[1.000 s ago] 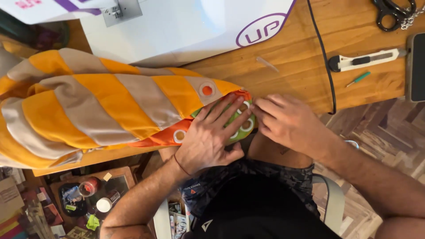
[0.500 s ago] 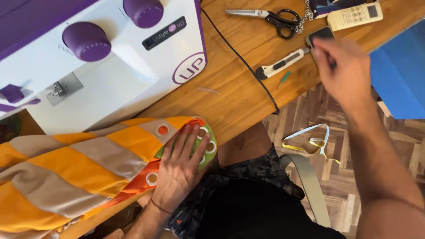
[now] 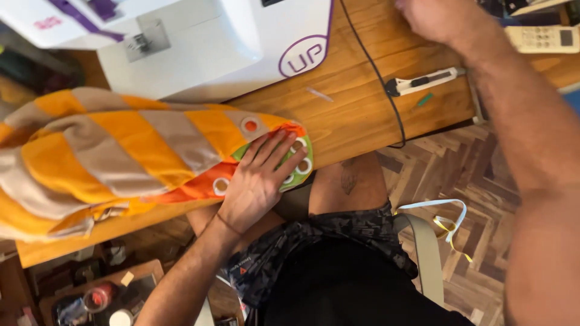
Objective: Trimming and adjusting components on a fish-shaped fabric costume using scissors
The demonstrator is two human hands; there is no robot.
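The left hand (image 3: 260, 181) stays flat, fingers spread, on the striped fabric (image 3: 121, 145) at the wooden table (image 3: 362, 108) edge. The right hand (image 3: 432, 18) has moved from the table's far right toward the top edge; its grip I cannot tell.

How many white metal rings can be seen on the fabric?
5: one on the striped orange and beige fabric at, one at, three beside the left hand; more may be hidden.
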